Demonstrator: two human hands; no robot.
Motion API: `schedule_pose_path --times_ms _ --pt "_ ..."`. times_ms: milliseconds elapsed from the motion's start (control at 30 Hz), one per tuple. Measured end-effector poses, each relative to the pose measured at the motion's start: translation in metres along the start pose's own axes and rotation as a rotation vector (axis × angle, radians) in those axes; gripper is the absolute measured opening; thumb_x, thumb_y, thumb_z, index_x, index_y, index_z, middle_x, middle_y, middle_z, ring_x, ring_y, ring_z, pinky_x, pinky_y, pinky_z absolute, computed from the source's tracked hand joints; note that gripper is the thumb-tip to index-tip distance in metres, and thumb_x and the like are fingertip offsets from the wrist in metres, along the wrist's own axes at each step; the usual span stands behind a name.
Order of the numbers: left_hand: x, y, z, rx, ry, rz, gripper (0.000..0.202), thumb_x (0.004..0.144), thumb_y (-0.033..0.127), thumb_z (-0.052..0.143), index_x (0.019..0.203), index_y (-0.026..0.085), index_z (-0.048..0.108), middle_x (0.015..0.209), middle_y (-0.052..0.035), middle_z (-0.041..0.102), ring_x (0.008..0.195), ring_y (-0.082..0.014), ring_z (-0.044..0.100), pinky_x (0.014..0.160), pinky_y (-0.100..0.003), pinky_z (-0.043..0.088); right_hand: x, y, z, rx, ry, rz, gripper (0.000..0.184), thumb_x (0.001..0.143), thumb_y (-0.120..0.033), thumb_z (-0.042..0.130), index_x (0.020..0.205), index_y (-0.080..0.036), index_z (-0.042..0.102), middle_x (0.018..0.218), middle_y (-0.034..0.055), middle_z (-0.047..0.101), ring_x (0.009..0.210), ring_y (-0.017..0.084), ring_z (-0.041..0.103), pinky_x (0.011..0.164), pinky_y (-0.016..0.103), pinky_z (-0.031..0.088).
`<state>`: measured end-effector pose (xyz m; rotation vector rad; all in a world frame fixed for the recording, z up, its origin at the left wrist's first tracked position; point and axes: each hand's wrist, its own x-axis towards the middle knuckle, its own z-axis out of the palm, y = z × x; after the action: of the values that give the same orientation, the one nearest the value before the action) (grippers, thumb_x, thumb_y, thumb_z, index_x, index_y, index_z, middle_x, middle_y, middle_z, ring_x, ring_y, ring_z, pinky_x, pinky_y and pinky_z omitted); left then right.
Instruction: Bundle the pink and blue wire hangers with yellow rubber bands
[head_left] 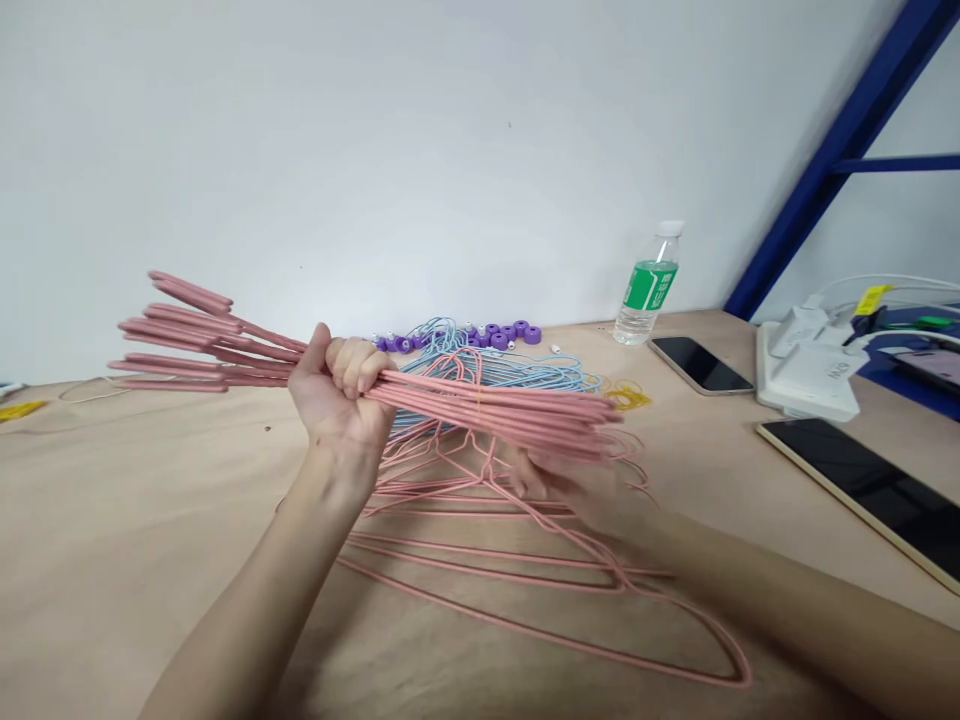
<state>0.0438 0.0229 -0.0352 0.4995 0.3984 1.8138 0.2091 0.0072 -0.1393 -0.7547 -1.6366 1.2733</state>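
My left hand (341, 385) is wrapped round a thick bundle of pink wire hangers (495, 405), held up nearly level above the table. Looped ends of the bundle stick out to the left of the fist, and its right end is blurred. My right hand (559, 485) is just under the right part of the bundle, smeared by motion, so its grip is unclear. Below both hands lie loose pink hangers (480, 580), spread over one another. Behind them is a pile of light blue wire hangers (517, 372), partly hidden by the bundle.
Purple rings (499, 338) lie along the wall, near yellow bands (628, 395). A water bottle (650, 285) stands behind one phone (701, 364). Farther right are a power strip (806, 365) with chargers, a larger phone (870, 490) and a blue metal frame (817, 160).
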Motion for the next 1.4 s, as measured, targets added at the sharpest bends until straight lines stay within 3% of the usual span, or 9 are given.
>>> schedule_pose_path --times_ms 133,233,433,700,900,1033,1133,1233,1400 --pt "0.011 0.002 -0.004 -0.023 0.057 0.057 0.045 0.094 0.028 0.008 0.051 0.016 -0.001 0.04 0.0069 0.0 0.032 -0.0042 0.003 0.027 -0.011 0.016 -0.002 -0.015 0.017 0.656 0.262 0.259 0.026 0.056 -0.03 0.071 0.059 -0.02 0.046 0.052 -0.0081 0.045 0.048 0.004 0.046 0.056 0.019 0.048" --pt "0.013 0.002 -0.005 -0.002 0.049 0.087 0.047 0.094 0.027 0.012 0.05 0.016 -0.001 0.039 0.0068 0.0 0.032 -0.0049 0.001 0.027 -0.013 0.015 0.0 -0.025 0.02 0.813 0.409 0.385 0.031 0.044 -0.021 0.078 0.053 -0.019 0.049 0.049 -0.0097 0.046 0.046 0.003 0.045 0.058 0.018 0.05" --pt "0.01 -0.003 -0.005 -0.02 0.033 0.043 0.047 0.094 0.025 0.012 0.05 0.015 -0.002 0.04 0.0063 -0.001 0.032 -0.0051 0.002 0.027 -0.013 0.016 0.01 -0.026 0.011 0.58 0.614 0.333 0.022 0.039 -0.021 0.074 0.057 -0.018 0.063 0.062 -0.0042 0.063 0.059 0.01 0.056 0.058 0.026 0.052" --pt "0.011 -0.008 -0.006 -0.091 0.074 0.0 0.045 0.094 0.025 0.015 0.053 0.018 -0.002 0.043 0.0067 -0.003 0.031 -0.0044 0.003 0.027 -0.013 0.015 0.019 -0.02 -0.007 -0.157 0.308 0.388 0.007 0.055 -0.016 0.066 0.062 -0.016 0.064 0.056 -0.0037 0.062 0.054 0.012 0.054 0.048 0.023 0.042" --pt "0.01 -0.008 -0.006 -0.11 0.083 -0.041 0.043 0.094 0.025 0.015 0.054 0.018 -0.002 0.045 0.0073 -0.003 0.032 -0.0041 0.003 0.027 -0.013 0.016 0.017 -0.018 -0.01 -0.246 0.22 0.157 0.019 0.06 -0.022 0.066 0.078 -0.018 0.065 0.078 0.0005 0.069 0.075 0.019 0.063 0.065 0.031 0.051" --pt "0.012 -0.008 -0.006 -0.124 0.091 -0.042 0.042 0.094 0.026 0.012 0.055 0.018 -0.002 0.045 0.0074 -0.003 0.031 -0.0038 0.003 0.027 -0.013 0.015 0.011 -0.014 -0.006 -0.447 0.208 0.022 0.006 0.065 -0.022 0.063 0.071 -0.019 0.064 0.073 0.0002 0.069 0.074 0.019 0.064 0.07 0.034 0.052" --pt "0.014 -0.006 -0.007 -0.131 0.098 -0.033 0.042 0.094 0.027 0.012 0.055 0.018 -0.001 0.045 0.0074 -0.003 0.031 -0.0038 0.004 0.027 -0.013 0.016 0.004 -0.007 -0.005 -0.734 0.164 -0.31 0.015 0.078 -0.021 0.052 0.069 -0.019 0.064 0.076 0.0028 0.068 0.077 0.018 0.062 0.072 0.035 0.051" --pt "0.013 -0.002 -0.007 -0.132 0.103 -0.038 0.043 0.094 0.026 0.014 0.054 0.018 -0.001 0.045 0.0075 -0.003 0.03 -0.0037 0.005 0.027 -0.013 0.016 -0.004 -0.002 -0.005 -1.007 0.226 -0.666 0.018 0.081 -0.017 0.048 0.072 -0.016 0.063 0.072 0.0072 0.066 0.071 0.018 0.059 0.064 0.034 0.051" --pt "0.01 0.001 -0.004 -0.134 0.103 -0.056 0.042 0.094 0.027 0.012 0.055 0.018 -0.001 0.043 0.0075 -0.001 0.029 -0.0035 0.005 0.026 -0.013 0.015 -0.012 -0.002 -0.009 -1.127 0.301 -1.049 0.011 0.077 -0.011 0.056 0.07 -0.018 0.06 0.065 0.003 0.061 0.066 0.015 0.058 0.06 0.027 0.052"
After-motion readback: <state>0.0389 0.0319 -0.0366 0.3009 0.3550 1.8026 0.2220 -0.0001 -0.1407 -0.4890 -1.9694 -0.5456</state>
